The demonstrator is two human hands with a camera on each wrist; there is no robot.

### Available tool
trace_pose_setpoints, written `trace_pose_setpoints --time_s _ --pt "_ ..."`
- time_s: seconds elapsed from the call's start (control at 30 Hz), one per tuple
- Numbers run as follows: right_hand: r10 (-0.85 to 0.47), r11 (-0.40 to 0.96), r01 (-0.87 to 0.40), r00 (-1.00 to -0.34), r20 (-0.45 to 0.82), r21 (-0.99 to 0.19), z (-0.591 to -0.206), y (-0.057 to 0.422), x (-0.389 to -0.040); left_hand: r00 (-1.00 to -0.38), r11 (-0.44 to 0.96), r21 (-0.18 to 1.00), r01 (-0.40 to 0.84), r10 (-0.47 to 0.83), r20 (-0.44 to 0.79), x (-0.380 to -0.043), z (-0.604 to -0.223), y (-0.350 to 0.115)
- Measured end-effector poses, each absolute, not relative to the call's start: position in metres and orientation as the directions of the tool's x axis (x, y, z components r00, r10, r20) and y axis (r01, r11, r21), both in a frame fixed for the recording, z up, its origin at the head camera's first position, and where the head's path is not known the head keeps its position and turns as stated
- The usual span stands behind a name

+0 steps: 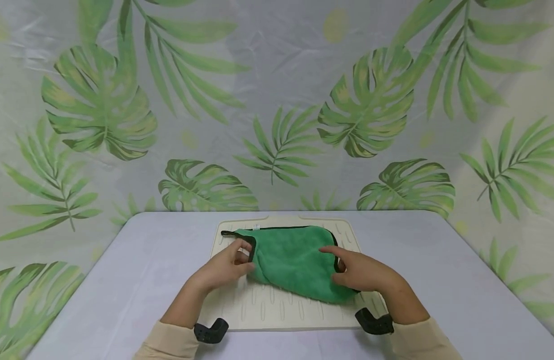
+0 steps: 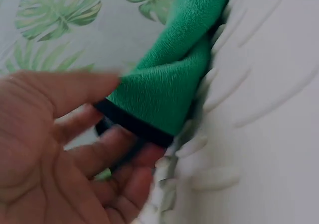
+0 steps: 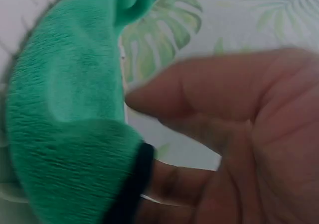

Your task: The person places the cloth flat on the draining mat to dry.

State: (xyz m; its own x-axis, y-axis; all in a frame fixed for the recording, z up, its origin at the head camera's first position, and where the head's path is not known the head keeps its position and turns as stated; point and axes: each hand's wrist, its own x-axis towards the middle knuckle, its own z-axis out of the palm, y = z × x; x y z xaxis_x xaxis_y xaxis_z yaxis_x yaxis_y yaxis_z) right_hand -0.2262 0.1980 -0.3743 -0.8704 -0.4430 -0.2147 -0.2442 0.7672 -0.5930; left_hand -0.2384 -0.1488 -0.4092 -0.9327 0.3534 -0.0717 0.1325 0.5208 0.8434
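A green towel (image 1: 295, 260) with dark edging lies folded on a cream ribbed mat, a small white tag and a dark loop at its far left corner. At its left end is my left hand (image 1: 225, 265), thumb and fingers spread about the dark-edged border; the left wrist view shows the fingers loosely bent beside that border (image 2: 137, 124). My right hand (image 1: 362, 270) is at the towel's right end, its index finger reaching over the cloth. In the right wrist view the thumb (image 3: 199, 87) and fingers stand apart, with no cloth pinched between them. Some fingertips are hidden.
Beneath the towel, the cream mat (image 1: 277, 317) lies on a white-covered table (image 1: 137, 270). Behind stands a pale leaf-print sheet (image 1: 286, 75). Dark devices (image 1: 211, 331) are worn at both wrists, over beige sleeves (image 1: 168, 345).
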Motion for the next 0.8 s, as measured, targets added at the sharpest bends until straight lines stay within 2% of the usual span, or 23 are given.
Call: trace_pose_setpoints --time_s 0.13,0.23,0.43,0.53,0.67,0.8 --pt "-0.464 0.781 -0.245 -0.844 -0.270 -0.574 -0.373 0.199 -0.224 -0.915 0.557 0.814 0.168 0.396 -0.082 -0.238 -0.413 -0.141" --pt "-0.454 0.796 -0.251 -0.849 -0.269 -0.551 -0.374 0.200 -0.225 -0.939 0.586 0.789 0.187 0.343 -0.033 -0.239 -0.414 -0.138" --pt "-0.389 0.813 -0.274 -0.912 -0.129 -0.514 -0.378 0.203 -0.231 -0.976 0.527 0.834 0.162 0.212 0.056 -0.241 -0.407 -0.145" --pt "-0.356 0.804 -0.234 -0.926 -0.127 -0.546 -0.378 0.206 -0.232 -0.982 0.527 0.840 0.132 0.188 0.036 -0.243 -0.402 -0.154" --pt "-0.321 0.780 -0.146 -0.928 -0.189 -0.609 -0.381 0.209 -0.233 -0.976 0.531 0.842 0.092 0.216 -0.030 -0.242 -0.396 -0.167" --pt "-0.322 0.774 -0.180 -0.937 -0.132 -0.607 -0.391 0.211 -0.239 -0.967 0.501 0.864 0.050 0.241 -0.084 -0.240 -0.395 -0.171"
